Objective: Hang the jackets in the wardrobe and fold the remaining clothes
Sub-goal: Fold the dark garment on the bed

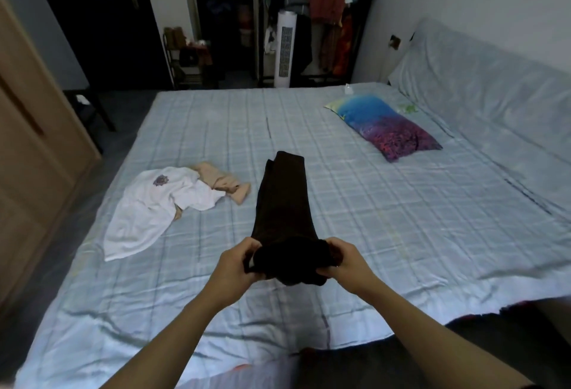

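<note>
Nearest you, your left hand (236, 260) and right hand (344, 260) each pinch a side of the bunched near end of the dark brown trousers (282, 200), fingers curled into the cloth, hands close together with only the gathered fabric between them. That two-sided grip keeps the edges level, which suits rolling or folding the end forward; the rest of the garment lies flat and narrow on the bed (386, 203), running away toward twelve o'clock, already doubled lengthwise so a neat fold is possible. At about ten o'clock from the trousers, a crumpled white T-shirt (148, 209) lies partly over a beige garment (222, 183), both unfolded, likely left to the side as the next pieces to fold. Its small purplish chest print is too blurred to read, and no other label or writing is legible anywhere. Farther off at two o'clock a blue-and-purple pillow (386, 124) rests apart from the clothes. Beyond the bed at twelve o'clock stand a white tower fan (285, 51) and a rack of hanging clothes (330, 8), with the dark open wardrobe (222, 17) just beside them at eleven.
</note>
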`<state>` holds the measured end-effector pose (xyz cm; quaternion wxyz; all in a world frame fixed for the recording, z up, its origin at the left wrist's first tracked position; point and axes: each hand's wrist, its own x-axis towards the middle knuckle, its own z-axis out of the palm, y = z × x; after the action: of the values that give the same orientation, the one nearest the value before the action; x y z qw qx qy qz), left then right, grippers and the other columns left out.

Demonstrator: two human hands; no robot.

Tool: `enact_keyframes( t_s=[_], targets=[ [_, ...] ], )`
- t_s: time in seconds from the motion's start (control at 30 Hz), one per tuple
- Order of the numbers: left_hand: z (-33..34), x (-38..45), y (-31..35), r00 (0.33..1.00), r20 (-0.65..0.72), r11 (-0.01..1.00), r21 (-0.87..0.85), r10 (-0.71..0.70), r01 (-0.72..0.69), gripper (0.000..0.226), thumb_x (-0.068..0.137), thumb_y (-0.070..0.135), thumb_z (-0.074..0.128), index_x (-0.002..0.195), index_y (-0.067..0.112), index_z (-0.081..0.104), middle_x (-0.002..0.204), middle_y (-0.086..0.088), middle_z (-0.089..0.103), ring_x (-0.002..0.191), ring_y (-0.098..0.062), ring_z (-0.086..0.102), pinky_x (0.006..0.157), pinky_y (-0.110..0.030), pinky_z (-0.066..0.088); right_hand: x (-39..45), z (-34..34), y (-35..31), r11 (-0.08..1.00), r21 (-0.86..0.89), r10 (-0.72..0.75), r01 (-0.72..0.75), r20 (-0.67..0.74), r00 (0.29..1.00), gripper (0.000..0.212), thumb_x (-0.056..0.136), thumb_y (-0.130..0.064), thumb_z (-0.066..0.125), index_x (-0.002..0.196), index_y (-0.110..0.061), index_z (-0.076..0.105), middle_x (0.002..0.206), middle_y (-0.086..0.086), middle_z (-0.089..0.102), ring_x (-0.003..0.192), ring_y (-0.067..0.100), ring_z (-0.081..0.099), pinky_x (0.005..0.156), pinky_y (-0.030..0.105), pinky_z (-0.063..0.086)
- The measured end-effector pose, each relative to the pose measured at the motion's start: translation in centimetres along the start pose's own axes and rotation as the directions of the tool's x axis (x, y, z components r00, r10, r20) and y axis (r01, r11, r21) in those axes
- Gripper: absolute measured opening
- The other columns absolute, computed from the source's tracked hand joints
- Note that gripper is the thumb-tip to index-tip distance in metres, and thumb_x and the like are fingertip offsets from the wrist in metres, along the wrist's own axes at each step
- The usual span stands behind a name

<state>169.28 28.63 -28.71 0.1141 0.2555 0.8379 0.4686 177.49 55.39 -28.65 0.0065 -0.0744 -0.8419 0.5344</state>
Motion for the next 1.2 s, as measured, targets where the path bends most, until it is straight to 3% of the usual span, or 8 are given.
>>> enact_keyframes(
  t_s=[0.23,0.4,0.5,0.73,1.0,1.2],
  targets=[
    [0.1,6.1,-0.4,0.996,-0.031,0.996,-0.031,-0.087,0.086,0.051,0.069,0.001,0.081,0.094,0.040,0.059,0.090,0.015,0.069,0.089,-0.007,0.068,0.071,-0.014,0.052,5.3,-2.1,1.1,0.985,0.167,0.039,-0.036,-0.017,0.999,0.033,0.073,-0.006,0.078,0.096,-0.027,0.070,0.093,-0.004,0.073,0.091,0.012,0.071,0.074,0.021,0.054],
    [0.4,13.8,-1.1,0.986,-0.053,0.986,-0.059,-0.156,0.153,0.042,0.072,0.008,0.082,0.099,0.034,0.063,0.092,0.006,0.070,0.089,-0.017,0.068,0.083,-0.038,0.056,12.8,-4.3,3.3,0.956,0.287,0.059,-0.061,0.014,0.998,0.031,0.080,-0.004,0.076,0.103,-0.024,0.071,0.101,-0.004,0.074,0.098,0.013,0.070,0.083,0.027,0.057],
    [0.6,18.8,-1.2,0.979,-0.067,0.980,-0.071,-0.192,0.187,0.035,0.077,0.012,0.080,0.103,0.028,0.064,0.094,0.004,0.070,0.092,-0.020,0.068,0.085,-0.043,0.055,17.7,-5.8,4.3,0.937,0.334,0.101,-0.100,0.012,0.995,0.029,0.082,-0.006,0.076,0.105,-0.023,0.071,0.102,-0.003,0.074,0.098,0.013,0.071,0.084,0.030,0.058],
    [-0.1,29.5,-2.3,0.975,-0.119,0.982,-0.057,-0.186,0.181,0.035,0.079,0.017,0.081,0.097,0.042,0.064,0.093,0.024,0.067,0.087,0.002,0.065,0.073,-0.007,0.046,28.1,-8.1,5.3,0.901,0.407,0.179,-0.150,-0.034,0.983,0.035,0.083,-0.011,0.076,0.112,-0.028,0.066,0.103,-0.005,0.073,0.099,0.013,0.070,0.083,0.028,0.057],
    [-2.2,42.2,-6.5,0.972,-0.091,0.974,-0.087,-0.216,0.208,0.026,0.083,0.019,0.078,0.097,0.036,0.063,0.089,0.025,0.067,0.081,0.002,0.064,0.069,-0.008,0.045,40.6,-8.2,6.1,0.885,0.409,0.304,-0.223,-0.144,0.942,0.038,0.085,-0.013,0.076,0.120,-0.018,0.063,0.110,-0.001,0.072,0.104,0.015,0.069,0.098,0.047,0.053],
    [-1.5,53.4,-13.9,0.967,-0.040,0.964,-0.093,-0.252,0.247,0.021,0.086,0.021,0.076,0.097,0.033,0.063,0.090,0.012,0.070,0.082,0.001,0.065,0.070,-0.010,0.047,52.6,-7.8,10.7,0.888,0.358,0.354,-0.289,-0.128,0.927,0.033,0.085,-0.014,0.076,0.115,-0.022,0.064,0.110,-0.003,0.072,0.104,0.014,0.068,0.098,0.043,0.053]
  ],
)
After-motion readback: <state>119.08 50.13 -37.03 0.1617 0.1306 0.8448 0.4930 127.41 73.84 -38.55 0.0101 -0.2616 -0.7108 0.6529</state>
